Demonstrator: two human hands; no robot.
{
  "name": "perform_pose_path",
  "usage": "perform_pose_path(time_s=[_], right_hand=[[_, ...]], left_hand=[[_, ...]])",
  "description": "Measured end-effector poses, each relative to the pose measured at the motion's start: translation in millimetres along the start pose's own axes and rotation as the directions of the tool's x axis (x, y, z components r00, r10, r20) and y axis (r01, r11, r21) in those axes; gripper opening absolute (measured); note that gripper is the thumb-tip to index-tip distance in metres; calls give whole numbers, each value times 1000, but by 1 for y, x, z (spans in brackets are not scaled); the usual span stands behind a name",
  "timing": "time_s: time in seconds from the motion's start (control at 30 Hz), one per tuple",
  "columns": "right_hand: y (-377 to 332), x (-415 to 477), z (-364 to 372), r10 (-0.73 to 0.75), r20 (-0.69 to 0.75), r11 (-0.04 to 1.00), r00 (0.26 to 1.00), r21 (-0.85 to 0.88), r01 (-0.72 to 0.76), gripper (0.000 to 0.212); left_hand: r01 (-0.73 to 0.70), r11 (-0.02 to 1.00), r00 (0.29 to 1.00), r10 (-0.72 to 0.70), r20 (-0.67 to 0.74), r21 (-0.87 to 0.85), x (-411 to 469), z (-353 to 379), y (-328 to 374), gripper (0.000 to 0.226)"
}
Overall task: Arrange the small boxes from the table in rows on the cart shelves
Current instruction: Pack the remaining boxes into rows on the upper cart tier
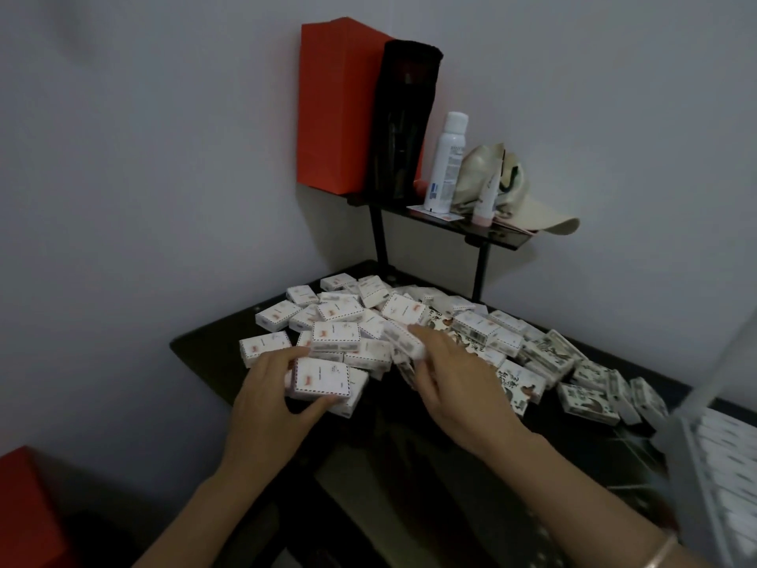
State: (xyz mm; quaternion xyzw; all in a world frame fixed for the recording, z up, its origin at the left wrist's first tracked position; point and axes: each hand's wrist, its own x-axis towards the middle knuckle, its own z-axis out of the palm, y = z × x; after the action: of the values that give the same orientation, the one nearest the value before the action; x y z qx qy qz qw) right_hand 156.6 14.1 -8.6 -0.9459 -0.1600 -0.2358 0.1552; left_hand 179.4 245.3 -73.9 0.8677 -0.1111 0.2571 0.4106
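hands gather small boxes from the heap on the table

head view: the small boxes [409, 321] lie in a loose heap on the black table [205, 350], some flat, some on edge. i cannot count them exactly. there are several dozen, in two kinds: white ones with a dashed border at the left, and ones with drawings at the right. the left hand [266, 387] grips a little stack [323, 381] of at least two white boxes at the near edge of the heap, thumb on the near side and fingers on the far side. the right hand [454, 387] reaches into the middle of the heap with its fingers bent over a white box. if they really clamp it, i cannot tell. one cart [696, 477] shows at the right edge, with a row of boxes in it.

the boxes look like light, stiff cardboard, probably easy to dent at the corners and a bit slippery when stacked. it seems best to squeeze a stack on two opposite sides.
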Motion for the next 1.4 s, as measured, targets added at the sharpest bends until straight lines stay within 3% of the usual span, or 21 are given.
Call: perform_pose_path(time_s=[0.07, 0.13, 0.2, 0.27, 0.37, 0.53, 0.73, 0.83, 0.93, 1.07, 1.23, 1.4], right_hand=[[2, -15, -13, 154, 66, 934, 986, 316, -167, 39], [0, -29, -29, 297, 159, 738, 941, 588, -332, 42], [-3, -42, -48, 389, 207, 521, 898, 754, -400, 43], [-6, -54, -70, 427, 207, 430, 880, 810, -399, 43], [-14, -73, -106, 419, 113, 458, 901, 830, -317, 38], [-31, -102, -174, 388, -194, 641, 901, 759, -112, 22], [-40, -127, -270, 267, -273, 796, 924, 603, -52, 71], [-40, -134, -320, 242, -370, 869, 897, 494, -31, 53], [-24, -135, -370, 263, -515, 889, 816, 458, 3, 36], [21, -126, -420, 330, -614, 930, 717, 344, -133, 28], [84, -110, -444, 465, -500, 875, 731, 135, -464, 28], [122, -98, -436, 577, -330, 804, 747, 68, -591, 27]], left_hand=[[-7, 996, 1000, 9, 17, -91, -4, 0, 10, 66], [15, 981, 998, -4, 55, -195, -7, 2, 22, 62], [79, 943, 989, -32, 147, -323, -9, 2, 43, 57], [81, 911, 975, 12, 222, -404, -10, 2, 71, 52], [68, 869, 947, 98, 305, -490, -12, 0, 117, 51], [79, 775, 885, 235, 401, -627, -11, -13, 188, 50], [-13, 630, 875, 383, 296, -777, -4, -24, 285, 22], [-107, 540, 841, 497, 213, -835, 1, -29, 334, 19], [-181, 467, 802, 580, 145, -865, 11, -38, 382, 31], [-317, 440, 743, 666, 68, -840, 32, -42, 442, 38], [-494, 528, 662, 743, 95, -691, 66, -24, 498, 35], [-594, 607, 581, 778, 241, -528, 99, 6, 535, 51]])
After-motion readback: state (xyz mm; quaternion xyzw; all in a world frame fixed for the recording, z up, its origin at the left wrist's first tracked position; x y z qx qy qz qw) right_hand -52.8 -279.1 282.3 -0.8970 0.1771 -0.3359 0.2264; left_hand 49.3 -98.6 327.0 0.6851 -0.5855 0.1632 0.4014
